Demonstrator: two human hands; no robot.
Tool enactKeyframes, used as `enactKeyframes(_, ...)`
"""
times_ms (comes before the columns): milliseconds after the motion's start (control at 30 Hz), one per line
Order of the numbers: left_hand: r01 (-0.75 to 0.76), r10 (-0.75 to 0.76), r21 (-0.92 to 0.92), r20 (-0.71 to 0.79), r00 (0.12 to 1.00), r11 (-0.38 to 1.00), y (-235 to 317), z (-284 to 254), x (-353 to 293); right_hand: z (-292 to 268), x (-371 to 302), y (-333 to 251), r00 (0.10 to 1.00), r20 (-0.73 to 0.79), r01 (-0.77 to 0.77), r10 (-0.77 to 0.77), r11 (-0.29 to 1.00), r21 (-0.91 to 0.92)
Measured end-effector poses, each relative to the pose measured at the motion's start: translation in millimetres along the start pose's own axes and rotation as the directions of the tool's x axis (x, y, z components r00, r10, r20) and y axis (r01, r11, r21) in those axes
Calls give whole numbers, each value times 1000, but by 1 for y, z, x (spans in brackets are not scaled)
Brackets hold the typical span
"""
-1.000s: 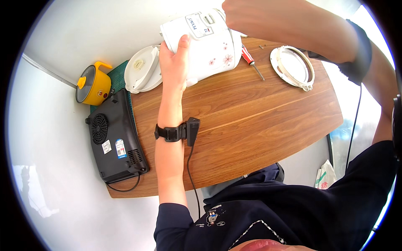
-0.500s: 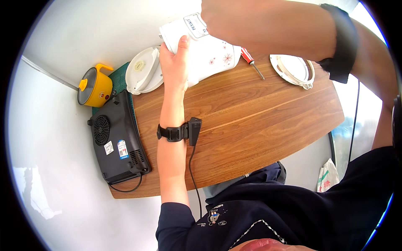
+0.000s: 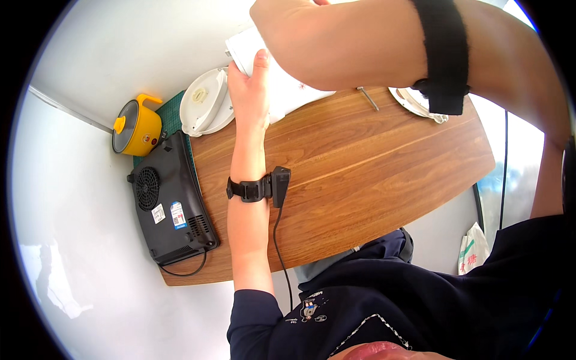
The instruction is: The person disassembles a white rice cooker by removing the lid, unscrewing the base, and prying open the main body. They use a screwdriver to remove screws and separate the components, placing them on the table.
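Note:
My left hand (image 3: pixel 249 90) is closed around the near left part of a white appliance body (image 3: pixel 288 93), thumb on top. The appliance has a flower print and lies at the far edge of the wooden table (image 3: pixel 336 180). My right arm reaches across it from the right, hiding much of its top. My right hand (image 3: pixel 285 15) is at the upper picture edge over the appliance, its fingers mostly out of sight. Beside my left hand rests a round white lid-like part (image 3: pixel 204 111). The metal shaft of a screwdriver (image 3: pixel 368 99) shows below my right forearm, its handle covered.
A white ring-shaped part (image 3: pixel 414 103) lies at the far right, partly behind my arm. On the left are a black cooktop-like appliance (image 3: pixel 171 198) with a vent and cord, and a yellow pot (image 3: pixel 144 126) near a green mat (image 3: pixel 173 114). A cable (image 3: pixel 278 246) hangs from my left wrist device.
My right hand and forearm have moved left and further over the appliance, covering its label, much of the flower print and the screwdriver's red handle. My left hand keeps its place.

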State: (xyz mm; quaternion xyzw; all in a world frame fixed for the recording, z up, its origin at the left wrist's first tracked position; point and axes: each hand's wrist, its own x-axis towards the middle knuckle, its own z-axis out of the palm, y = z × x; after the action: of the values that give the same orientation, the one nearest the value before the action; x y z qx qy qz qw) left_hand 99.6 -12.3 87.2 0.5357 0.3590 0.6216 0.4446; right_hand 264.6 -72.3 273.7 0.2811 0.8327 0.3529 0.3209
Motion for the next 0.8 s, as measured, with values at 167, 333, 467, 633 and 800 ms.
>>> enactKeyframes(167,-18,18,-9,-1,1000,1000,4,-1,-2,-3,0,0,1000,3,-5,5,1000,24)
enactKeyframes(333,22,-22,-25,2,1000,999,-4,-3,5,-1,-11,12,999,16,-52,51,996,71)
enactKeyframes(467,61,-60,-60,15,998,996,-6,7,9,17,-35,24,985,45,-170,165,973,157)
enactKeyframes(633,78,-78,-28,-14,997,997,-7,-13,11,65,-42,7,919,-134,-265,371,833,485)
enactKeyframes(800,89,-90,-39,-17,996,995,-4,-5,8,121,-53,-15,803,-214,-366,557,743,560)
